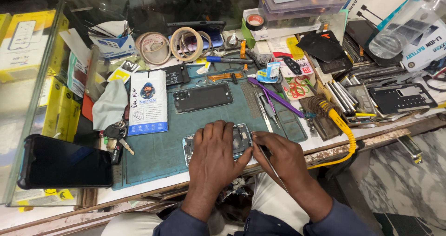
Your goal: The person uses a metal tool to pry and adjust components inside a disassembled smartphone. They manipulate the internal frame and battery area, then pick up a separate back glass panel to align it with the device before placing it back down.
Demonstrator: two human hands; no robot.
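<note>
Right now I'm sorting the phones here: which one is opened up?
The opened phone under the left hand on the green mat; its insides show. The black phone at left is closed.
</note>
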